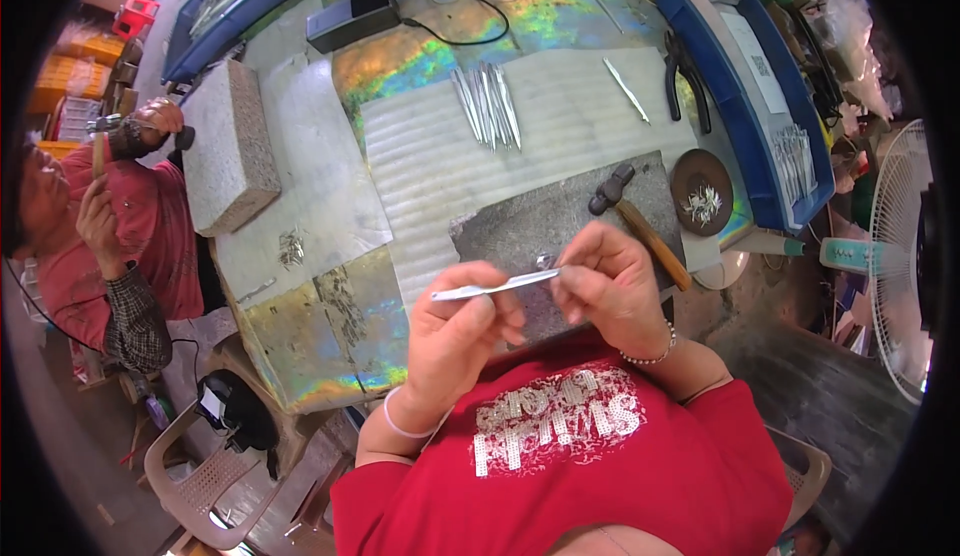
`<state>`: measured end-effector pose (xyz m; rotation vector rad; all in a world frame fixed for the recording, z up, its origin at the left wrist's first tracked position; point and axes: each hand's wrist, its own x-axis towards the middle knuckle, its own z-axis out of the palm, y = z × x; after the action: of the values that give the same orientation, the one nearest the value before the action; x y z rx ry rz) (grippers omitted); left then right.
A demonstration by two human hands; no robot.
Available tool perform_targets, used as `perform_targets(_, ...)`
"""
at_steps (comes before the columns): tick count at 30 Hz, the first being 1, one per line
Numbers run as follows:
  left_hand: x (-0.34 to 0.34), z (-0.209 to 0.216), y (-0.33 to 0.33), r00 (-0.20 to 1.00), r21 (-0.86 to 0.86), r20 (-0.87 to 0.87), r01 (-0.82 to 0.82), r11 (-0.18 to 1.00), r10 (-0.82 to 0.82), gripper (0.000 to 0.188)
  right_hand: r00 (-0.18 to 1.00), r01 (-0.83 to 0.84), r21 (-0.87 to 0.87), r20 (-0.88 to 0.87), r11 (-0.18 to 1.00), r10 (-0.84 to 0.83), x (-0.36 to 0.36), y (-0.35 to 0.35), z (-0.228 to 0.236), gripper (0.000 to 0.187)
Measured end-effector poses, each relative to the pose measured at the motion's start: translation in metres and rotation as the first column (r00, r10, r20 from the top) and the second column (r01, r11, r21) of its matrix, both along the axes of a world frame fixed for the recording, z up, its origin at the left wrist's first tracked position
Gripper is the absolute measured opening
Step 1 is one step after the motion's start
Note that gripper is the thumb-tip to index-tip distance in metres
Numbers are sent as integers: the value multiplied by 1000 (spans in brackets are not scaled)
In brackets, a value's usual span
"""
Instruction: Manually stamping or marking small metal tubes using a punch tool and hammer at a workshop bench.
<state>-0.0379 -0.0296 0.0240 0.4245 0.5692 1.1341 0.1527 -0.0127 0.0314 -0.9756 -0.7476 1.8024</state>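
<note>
My left hand [462,328] pinches a slim silver metal piece [497,285], long and narrow like one leg of a pair of tweezers, held nearly level. At its right end my right hand [608,281] has thumb and fingers closed on the tip; whether they also hold something small cannot be told. Just behind that tip shows a small shiny round thing [545,260]. Under and beyond my hands lies a dark grey metal plate [520,218]. A hammer [645,231] with a wooden handle rests across its right side.
Similar silver pieces [486,106] lie bunched on white foam sheeting [420,156]; a single one [626,90] lies right of them. Pliers [685,86], a brown dish [702,168] of small silver bits and a blue bin [745,106] stand right. Leftward, a person [130,226] works beside a stone block [235,146].
</note>
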Motion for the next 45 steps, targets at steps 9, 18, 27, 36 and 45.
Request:
perform_targets(9, -4, 1, 154, 426, 266, -884, 116, 957, 194, 22, 926, -13, 226, 370, 974, -74, 28, -11, -23, 17)
perform_targets(18, 19, -57, 209, 168, 127, -981, 156, 980, 100, 41, 743, -154, 578, 603, 802, -292, 38, -23, -34, 11)
perform_targets(27, 18, -22, 203, -223, 61, -359, 963, 261, 906, 50, 744, -202, 656, 586, 728, -322, 42, -20, -37, 15)
perform_targets(36, 26, -30, 238, 90, -248, -357, 951, -187, 930, 48, 732, -204, 670, 589, 714, -343, 42, -22, -39, 15)
perform_targets(45, 25, -28, 267, 262, -197, -475, 899, -391, 840, 16, 730, -197, 672, 586, 714, -351, 40, -20, -38, 15)
